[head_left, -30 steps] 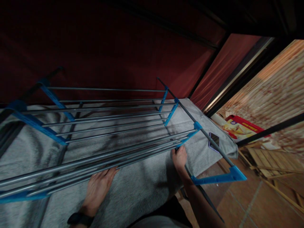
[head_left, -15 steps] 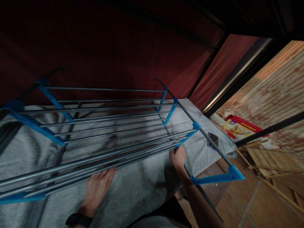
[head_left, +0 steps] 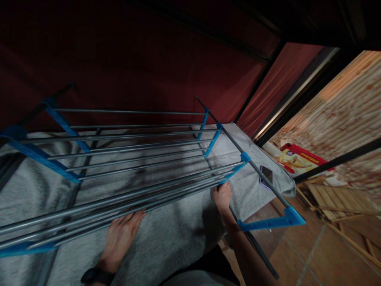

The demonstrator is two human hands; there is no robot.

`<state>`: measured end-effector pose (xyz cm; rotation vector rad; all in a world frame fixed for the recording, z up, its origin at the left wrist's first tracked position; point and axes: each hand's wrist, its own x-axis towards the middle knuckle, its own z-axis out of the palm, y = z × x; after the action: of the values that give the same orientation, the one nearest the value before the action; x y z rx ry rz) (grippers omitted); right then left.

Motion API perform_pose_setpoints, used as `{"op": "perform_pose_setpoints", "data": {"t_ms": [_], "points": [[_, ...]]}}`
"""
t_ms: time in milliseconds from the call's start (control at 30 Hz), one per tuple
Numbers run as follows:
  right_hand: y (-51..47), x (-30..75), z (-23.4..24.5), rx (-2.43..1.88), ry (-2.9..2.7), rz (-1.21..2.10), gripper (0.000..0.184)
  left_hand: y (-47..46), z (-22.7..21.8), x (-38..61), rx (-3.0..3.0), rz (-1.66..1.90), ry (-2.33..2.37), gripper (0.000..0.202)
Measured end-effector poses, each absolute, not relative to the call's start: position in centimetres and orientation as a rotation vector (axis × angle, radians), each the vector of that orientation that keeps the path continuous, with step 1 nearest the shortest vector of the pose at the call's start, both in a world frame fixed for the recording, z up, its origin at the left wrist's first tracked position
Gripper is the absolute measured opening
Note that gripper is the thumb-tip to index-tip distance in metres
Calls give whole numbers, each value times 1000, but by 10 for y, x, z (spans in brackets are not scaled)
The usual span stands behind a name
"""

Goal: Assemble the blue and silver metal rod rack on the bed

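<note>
A rack of grey metal tubes (head_left: pixel 122 196) joined by blue plastic brackets (head_left: pixel 213 142), like a shoe rack, rests on a grey blanket (head_left: pixel 175 226). My left hand (head_left: pixel 123 232), with a dark band at the wrist, is at the lowest near tube, its fingertips hidden beneath it. Around the lower end of the right near bracket, my right hand (head_left: pixel 222 197) is closed, and its fingers are partly out of sight. A single blue bracket (head_left: pixel 268 223) sticks out near my right forearm at the end of the side tube.
A phone (head_left: pixel 266 177) lies on the blanket beyond the right side tube. Farther right are a red and yellow box (head_left: pixel 303 159), a folded wooden piece of furniture (head_left: pixel 336 200) and a tiled floor (head_left: pixel 309 242). Dark red fabric (head_left: pixel 166 79) hangs behind the rack.
The whole view has shifted very slightly. Both hands stay in the same places on the rack.
</note>
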<state>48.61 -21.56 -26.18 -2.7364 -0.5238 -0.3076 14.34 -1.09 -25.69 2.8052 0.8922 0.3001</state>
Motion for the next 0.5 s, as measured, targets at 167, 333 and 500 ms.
{"op": "perform_pose_setpoints", "data": {"t_ms": [167,333,500], "points": [[-216,487,-264,-2712,-536,-336,27,-12,-256,145,2793,314,908,43],[-218,487,-267,-2685,-546,-376,25,-15,-249,150,2779,277,884,44],[-218,489,-268,-2687,-558,-400,22,-14,-247,152,2773,295,884,45]]}}
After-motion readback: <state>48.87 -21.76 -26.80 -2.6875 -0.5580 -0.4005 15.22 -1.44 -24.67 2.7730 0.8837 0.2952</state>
